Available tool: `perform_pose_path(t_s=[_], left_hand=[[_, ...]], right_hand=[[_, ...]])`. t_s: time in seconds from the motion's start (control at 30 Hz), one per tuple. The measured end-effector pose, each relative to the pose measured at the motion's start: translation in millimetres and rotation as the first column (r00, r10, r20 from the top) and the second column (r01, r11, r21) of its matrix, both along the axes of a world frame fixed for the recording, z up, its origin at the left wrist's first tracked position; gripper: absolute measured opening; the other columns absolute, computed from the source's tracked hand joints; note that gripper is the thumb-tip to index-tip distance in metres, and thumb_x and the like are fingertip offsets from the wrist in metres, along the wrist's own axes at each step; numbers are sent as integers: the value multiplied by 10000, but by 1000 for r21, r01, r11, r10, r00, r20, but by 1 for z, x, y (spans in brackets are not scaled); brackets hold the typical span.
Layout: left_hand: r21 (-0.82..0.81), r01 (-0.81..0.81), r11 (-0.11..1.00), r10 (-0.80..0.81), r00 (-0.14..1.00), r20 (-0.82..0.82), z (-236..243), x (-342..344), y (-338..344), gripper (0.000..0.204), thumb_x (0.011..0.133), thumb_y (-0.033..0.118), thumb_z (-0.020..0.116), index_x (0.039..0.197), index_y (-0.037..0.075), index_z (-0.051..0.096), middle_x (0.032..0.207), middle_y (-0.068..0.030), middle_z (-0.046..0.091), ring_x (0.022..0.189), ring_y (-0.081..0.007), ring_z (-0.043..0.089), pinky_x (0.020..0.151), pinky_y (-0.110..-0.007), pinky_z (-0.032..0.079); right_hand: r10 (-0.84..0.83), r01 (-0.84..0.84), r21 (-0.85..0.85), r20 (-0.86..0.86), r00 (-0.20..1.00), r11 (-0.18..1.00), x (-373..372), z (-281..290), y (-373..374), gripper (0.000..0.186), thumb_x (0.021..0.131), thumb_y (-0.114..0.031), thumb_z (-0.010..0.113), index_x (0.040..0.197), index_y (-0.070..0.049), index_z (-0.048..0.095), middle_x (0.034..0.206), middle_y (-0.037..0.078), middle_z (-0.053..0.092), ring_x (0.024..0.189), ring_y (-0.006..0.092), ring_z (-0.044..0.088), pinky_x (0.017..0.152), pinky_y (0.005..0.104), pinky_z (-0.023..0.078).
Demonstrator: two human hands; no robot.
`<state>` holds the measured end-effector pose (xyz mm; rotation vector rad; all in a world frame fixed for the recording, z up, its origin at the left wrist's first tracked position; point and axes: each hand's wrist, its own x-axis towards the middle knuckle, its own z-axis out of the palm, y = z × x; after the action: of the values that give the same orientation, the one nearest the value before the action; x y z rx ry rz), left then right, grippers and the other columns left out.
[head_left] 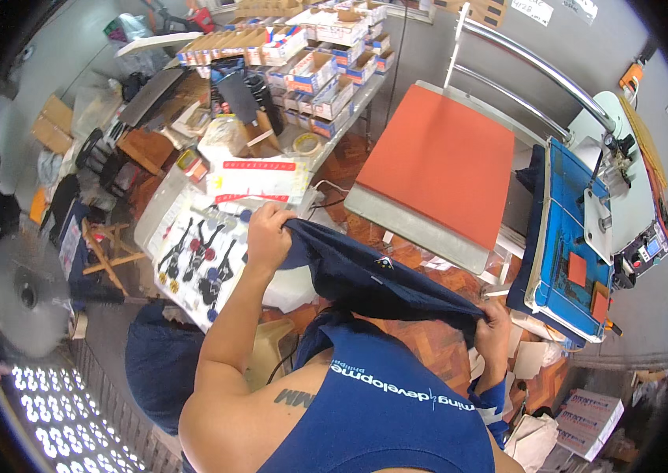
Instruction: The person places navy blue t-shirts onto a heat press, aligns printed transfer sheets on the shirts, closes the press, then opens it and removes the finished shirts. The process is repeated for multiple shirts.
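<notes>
A dark navy garment point(365, 276) with a small white and yellow emblem is stretched slackly between my two hands in front of my body. My left hand point(271, 229) is raised, its fingers closed around the garment's upper left corner. Lower down on the right, my right hand point(494, 333) grips the other end of the cloth. Just beyond the fabric, to the right of centre, an orange pad point(444, 162) lies flat on a grey board. A white sheet with dark figures and round badges point(200, 252) lies on the table left of my left hand.
A blue padded press-like machine point(567, 244) with a small screen stands at right. Open boxes point(318, 71) are stacked on the back table beside a tape roll point(307, 143). A fan point(26, 293) stands at left; navy cloth point(162, 359) hangs near my left elbow.
</notes>
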<state>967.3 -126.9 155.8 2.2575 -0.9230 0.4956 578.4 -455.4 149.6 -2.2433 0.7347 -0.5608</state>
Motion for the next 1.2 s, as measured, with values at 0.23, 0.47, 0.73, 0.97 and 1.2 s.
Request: perform_pose_path(t_s=[0.23, 0.47, 0.73, 0.97, 1.2], left_hand=[[-163, 242, 956, -292, 811, -507, -7, 94, -38, 183, 647, -38, 683, 779, 5, 564, 722, -109, 595, 715, -237, 607, 708, -340, 496], [-167, 414, 895, -396, 563, -726, 48, 167, -89, 244, 652, -114, 762, 783, 43, 628, 753, -22, 589, 697, -128, 549, 644, -288, 432], [-754, 333, 566, -817, 104, -568, 140, 197, -126, 424, 725, -19, 868, 860, 98, 483, 900, -75, 552, 899, -238, 651, 873, -358, 545], [-101, 517, 850, -526, 827, -200, 197, 295, -286, 251, 945, 212, 758, 1017, -28, 755, 886, -13, 704, 844, -94, 602, 792, -271, 476], [12, 386, 922, -323, 787, -525, 73, 380, -446, 294, 912, 235, 784, 1043, -28, 789, 921, -116, 796, 834, -160, 724, 779, -316, 548]], right_hand=[[-479, 477, -50, -60, 876, 877, 59, 10, -23, 204, 822, 28, 640, 987, 2, 757, 854, 173, 743, 782, 263, 728, 736, 349, 554], [-510, 499, 185, 13, 860, 846, 96, 63, -66, 165, 896, 106, 628, 976, -2, 722, 894, 46, 737, 812, 126, 669, 746, 281, 530], [-245, 176, 208, 377, 893, 962, 82, 172, -134, 48, 886, -15, 677, 932, -23, 688, 939, 38, 660, 843, 125, 600, 733, 260, 470], [-436, 423, -398, 63, 898, 814, 189, 237, -301, 383, 912, -378, 778, 892, 4, 763, 802, 127, 733, 728, 198, 682, 698, 341, 519], [-475, 363, -391, -245, 845, 846, 283, 98, -443, 309, 918, -364, 755, 956, -59, 789, 888, 207, 741, 889, 384, 727, 811, 471, 562]])
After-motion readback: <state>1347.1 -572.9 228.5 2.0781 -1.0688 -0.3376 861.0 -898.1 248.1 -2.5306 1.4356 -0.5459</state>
